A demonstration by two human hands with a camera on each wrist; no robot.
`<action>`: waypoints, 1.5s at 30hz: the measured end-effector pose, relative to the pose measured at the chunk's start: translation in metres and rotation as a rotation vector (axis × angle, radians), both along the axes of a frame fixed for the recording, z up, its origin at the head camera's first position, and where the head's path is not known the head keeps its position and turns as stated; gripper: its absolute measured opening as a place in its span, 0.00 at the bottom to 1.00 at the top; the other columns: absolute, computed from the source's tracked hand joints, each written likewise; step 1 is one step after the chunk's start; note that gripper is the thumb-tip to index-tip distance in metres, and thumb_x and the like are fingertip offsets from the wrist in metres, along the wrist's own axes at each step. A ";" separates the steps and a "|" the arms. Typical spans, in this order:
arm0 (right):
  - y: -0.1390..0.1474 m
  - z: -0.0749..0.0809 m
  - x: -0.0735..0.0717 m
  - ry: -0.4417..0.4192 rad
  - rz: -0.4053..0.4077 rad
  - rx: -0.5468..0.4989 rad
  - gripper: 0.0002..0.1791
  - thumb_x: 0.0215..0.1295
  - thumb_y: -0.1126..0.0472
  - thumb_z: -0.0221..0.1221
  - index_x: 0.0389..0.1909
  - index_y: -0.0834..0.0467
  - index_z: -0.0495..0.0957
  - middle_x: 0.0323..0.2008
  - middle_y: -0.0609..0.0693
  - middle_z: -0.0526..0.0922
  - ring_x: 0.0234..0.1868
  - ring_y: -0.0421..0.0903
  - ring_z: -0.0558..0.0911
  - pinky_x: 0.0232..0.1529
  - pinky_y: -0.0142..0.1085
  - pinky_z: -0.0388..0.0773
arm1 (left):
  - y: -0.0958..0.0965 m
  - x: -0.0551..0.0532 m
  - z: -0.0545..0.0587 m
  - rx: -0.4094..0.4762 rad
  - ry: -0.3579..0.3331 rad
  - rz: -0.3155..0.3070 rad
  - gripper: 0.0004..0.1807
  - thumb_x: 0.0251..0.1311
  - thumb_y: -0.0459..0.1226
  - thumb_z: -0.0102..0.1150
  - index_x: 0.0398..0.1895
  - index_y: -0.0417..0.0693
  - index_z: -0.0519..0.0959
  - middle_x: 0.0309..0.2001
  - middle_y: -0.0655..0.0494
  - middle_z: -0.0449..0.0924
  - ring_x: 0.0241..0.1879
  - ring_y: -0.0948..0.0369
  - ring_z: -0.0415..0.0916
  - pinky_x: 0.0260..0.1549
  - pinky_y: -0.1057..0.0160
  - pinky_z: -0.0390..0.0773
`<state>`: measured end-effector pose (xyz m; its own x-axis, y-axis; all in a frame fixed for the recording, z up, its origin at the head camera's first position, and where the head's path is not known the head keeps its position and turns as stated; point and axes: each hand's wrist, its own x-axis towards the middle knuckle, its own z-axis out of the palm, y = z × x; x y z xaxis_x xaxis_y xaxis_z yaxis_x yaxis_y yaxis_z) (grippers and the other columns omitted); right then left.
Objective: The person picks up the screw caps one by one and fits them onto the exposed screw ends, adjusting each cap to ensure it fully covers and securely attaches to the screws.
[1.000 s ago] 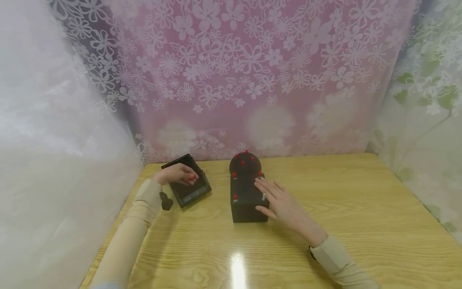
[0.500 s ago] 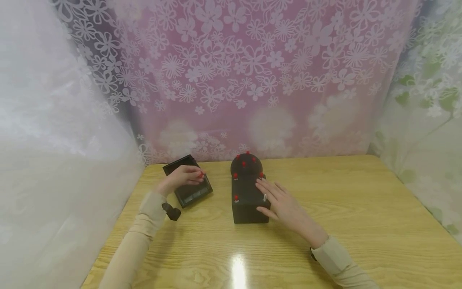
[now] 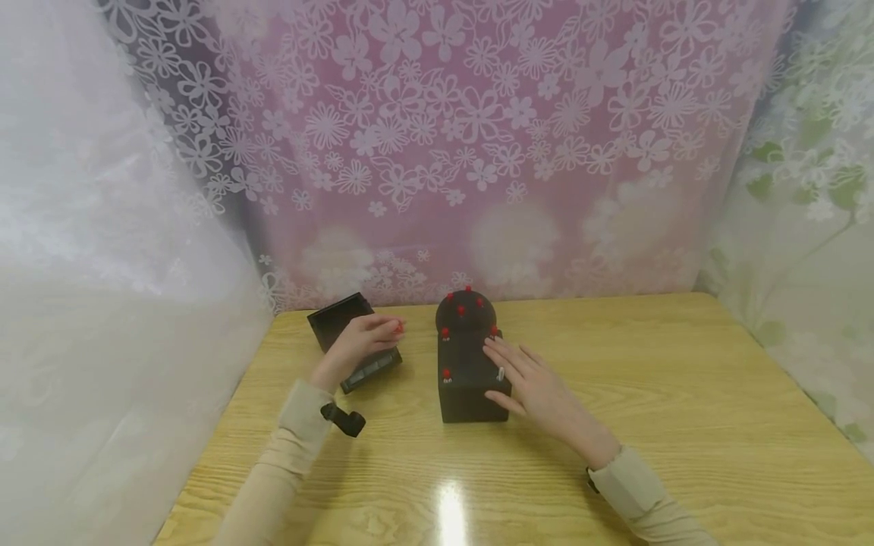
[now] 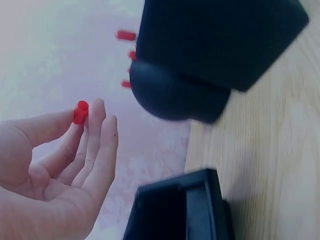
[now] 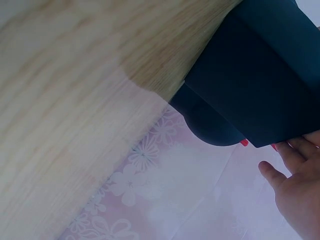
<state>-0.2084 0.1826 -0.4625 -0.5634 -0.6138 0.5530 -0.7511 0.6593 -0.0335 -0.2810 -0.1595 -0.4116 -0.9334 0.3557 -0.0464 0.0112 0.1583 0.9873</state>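
Note:
Between thumb and fingertips, my left hand (image 3: 351,349) pinches a small red knob-shaped piece (image 4: 80,113), held up in the air over the right side of a shallow black tray (image 3: 332,313). To the right stands a black box (image 3: 471,403) with a rounded black part (image 3: 471,318) at its far end. Several red-tipped pegs stick up from both, among them a red peg (image 3: 447,374) at the near left corner. A bare silver peg (image 3: 501,373) shows at the near right corner. My right hand (image 3: 542,390) rests with straight fingers on the box's right edge, beside that silver peg.
Box and tray stand on a light wooden table (image 3: 382,485). A floral pink curtain (image 3: 437,189) hangs along the back edge, with pale sheets at the left (image 3: 123,288) and right (image 3: 806,250). A black wrist strap mount (image 3: 344,421) juts from the left cuff.
My left hand has moved right across the tray, carrying the red knob-shaped piece toward the black box. The right hand has stayed in place on the box.

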 end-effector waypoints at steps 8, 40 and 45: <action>0.000 -0.001 -0.002 0.026 0.014 -0.012 0.43 0.78 0.35 0.41 0.73 0.68 0.64 0.73 0.62 0.67 0.72 0.59 0.69 0.66 0.60 0.70 | 0.019 0.016 0.005 0.019 0.031 0.012 0.22 0.76 0.42 0.54 0.65 0.37 0.74 0.62 0.41 0.77 0.64 0.42 0.74 0.63 0.53 0.76; 0.001 -0.002 -0.002 0.021 0.011 -0.006 0.42 0.77 0.35 0.45 0.74 0.67 0.63 0.73 0.61 0.66 0.72 0.57 0.68 0.67 0.60 0.69 | 0.077 0.040 0.019 0.159 0.174 -0.135 0.23 0.76 0.39 0.54 0.66 0.31 0.73 0.60 0.44 0.80 0.58 0.48 0.80 0.61 0.56 0.78; 0.001 -0.002 -0.002 0.024 0.013 -0.007 0.42 0.78 0.35 0.43 0.73 0.67 0.64 0.73 0.61 0.66 0.72 0.58 0.69 0.67 0.60 0.69 | 0.083 0.040 0.017 0.163 0.187 -0.163 0.21 0.76 0.38 0.53 0.65 0.32 0.74 0.60 0.44 0.80 0.59 0.49 0.79 0.60 0.56 0.78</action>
